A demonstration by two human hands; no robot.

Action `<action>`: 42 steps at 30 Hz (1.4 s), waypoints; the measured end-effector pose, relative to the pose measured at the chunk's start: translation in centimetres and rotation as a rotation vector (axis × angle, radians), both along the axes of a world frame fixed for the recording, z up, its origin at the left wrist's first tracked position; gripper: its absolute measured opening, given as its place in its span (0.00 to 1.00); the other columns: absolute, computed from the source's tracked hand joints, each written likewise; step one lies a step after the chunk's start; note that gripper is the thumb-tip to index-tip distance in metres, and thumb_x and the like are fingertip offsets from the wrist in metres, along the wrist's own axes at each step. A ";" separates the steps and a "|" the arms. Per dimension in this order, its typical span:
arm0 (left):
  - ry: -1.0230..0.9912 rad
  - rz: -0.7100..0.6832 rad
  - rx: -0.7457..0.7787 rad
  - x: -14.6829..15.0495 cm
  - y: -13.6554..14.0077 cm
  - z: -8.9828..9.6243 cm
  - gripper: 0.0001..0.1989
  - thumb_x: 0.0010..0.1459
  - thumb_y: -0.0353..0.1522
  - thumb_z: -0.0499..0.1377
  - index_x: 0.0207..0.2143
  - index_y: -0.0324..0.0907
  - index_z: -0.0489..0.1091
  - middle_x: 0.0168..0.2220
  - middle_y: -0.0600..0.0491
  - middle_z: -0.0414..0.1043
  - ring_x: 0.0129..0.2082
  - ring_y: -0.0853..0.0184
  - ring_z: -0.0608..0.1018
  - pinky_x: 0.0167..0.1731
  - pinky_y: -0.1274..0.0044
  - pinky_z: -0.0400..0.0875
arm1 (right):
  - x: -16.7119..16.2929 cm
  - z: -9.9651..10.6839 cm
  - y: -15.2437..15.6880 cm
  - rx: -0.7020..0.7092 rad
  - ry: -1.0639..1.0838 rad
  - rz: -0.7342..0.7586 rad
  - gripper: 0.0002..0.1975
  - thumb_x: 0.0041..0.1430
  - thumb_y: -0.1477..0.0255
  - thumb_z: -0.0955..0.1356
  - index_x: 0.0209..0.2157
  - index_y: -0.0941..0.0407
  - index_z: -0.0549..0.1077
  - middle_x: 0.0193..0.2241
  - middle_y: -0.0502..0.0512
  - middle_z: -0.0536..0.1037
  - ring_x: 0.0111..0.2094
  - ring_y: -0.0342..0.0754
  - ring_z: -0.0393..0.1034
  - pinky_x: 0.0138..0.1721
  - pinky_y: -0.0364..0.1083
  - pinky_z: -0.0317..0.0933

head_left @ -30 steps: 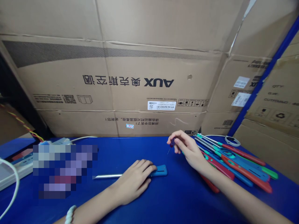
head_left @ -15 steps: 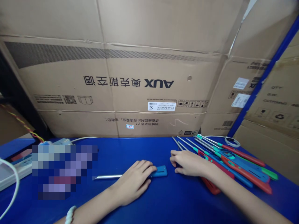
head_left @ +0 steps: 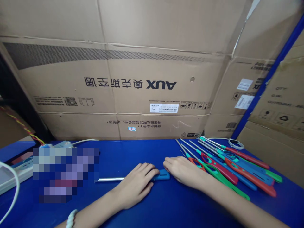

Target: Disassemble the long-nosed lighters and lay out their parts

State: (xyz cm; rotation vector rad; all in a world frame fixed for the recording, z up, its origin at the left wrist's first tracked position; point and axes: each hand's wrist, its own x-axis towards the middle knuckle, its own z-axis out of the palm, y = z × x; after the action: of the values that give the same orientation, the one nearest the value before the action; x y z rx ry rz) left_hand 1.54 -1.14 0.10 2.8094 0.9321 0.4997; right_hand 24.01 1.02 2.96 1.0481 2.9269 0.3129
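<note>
A blue long-necked lighter [head_left: 163, 175] lies on the blue table, its metal tube [head_left: 111, 179] pointing left. My left hand [head_left: 139, 182] lies over its middle, fingers closed around it, and hides the trigger part. At the lighter's right end is my right hand [head_left: 180, 171], its fingers curled and pressed together close to the handle. Whatever those fingers pinch, if anything, is hidden. Just right of this hand several long lighters lie side by side, among them a green lighter [head_left: 225, 179], a red lighter [head_left: 219, 166] and an orange lighter [head_left: 251, 177].
Behind the blue table [head_left: 152, 209] stands a large cardboard sheet [head_left: 133, 63]. A white power strip [head_left: 22, 171] and cable are at the left, beside a pixelated patch. A white looped band [head_left: 236, 144] lies at the back right, near a blue post [head_left: 268, 76].
My right hand has moved left to the end of the blue lighter, its fingers drawn together, uncovering the green and orange lighters. My left hand has stayed in place.
</note>
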 end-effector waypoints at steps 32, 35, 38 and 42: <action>0.022 0.026 -0.017 0.0 0.4 -0.3 0.16 0.65 0.26 0.49 0.53 0.46 0.61 0.47 0.50 0.66 0.45 0.60 0.70 0.49 0.66 0.65 | -0.3 -0.9 0.2 0.062 0.008 0.026 0.07 0.62 0.81 0.60 0.33 0.59 0.67 0.31 0.56 0.74 0.29 0.49 0.70 0.28 0.45 0.58; 0.030 0.025 -0.031 -0.1 0.4 -0.2 0.15 0.65 0.26 0.49 0.53 0.46 0.61 0.47 0.50 0.66 0.45 0.60 0.69 0.50 0.65 0.64 | -0.2 -1.1 0.3 0.048 0.032 0.012 0.08 0.64 0.80 0.59 0.34 0.59 0.67 0.30 0.55 0.73 0.29 0.48 0.70 0.28 0.45 0.57; 0.033 0.013 -0.037 -0.1 0.4 -0.2 0.16 0.65 0.26 0.48 0.54 0.46 0.61 0.48 0.50 0.66 0.46 0.60 0.69 0.50 0.65 0.64 | -0.2 -1.0 0.3 0.042 0.032 0.007 0.10 0.65 0.79 0.57 0.33 0.59 0.67 0.30 0.55 0.73 0.28 0.48 0.70 0.27 0.45 0.56; 0.018 0.005 -0.027 -0.1 0.5 -0.3 0.15 0.65 0.27 0.49 0.53 0.46 0.61 0.47 0.50 0.66 0.45 0.61 0.69 0.50 0.66 0.64 | -0.2 -0.9 0.3 0.039 -0.002 0.016 0.08 0.64 0.80 0.59 0.34 0.59 0.67 0.31 0.55 0.74 0.29 0.48 0.70 0.27 0.45 0.56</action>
State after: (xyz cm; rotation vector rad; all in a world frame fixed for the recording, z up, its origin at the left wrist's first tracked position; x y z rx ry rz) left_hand 1.39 -0.66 -0.17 2.7924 0.9417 0.4599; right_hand 23.83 1.27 2.08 1.0282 2.9406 0.3723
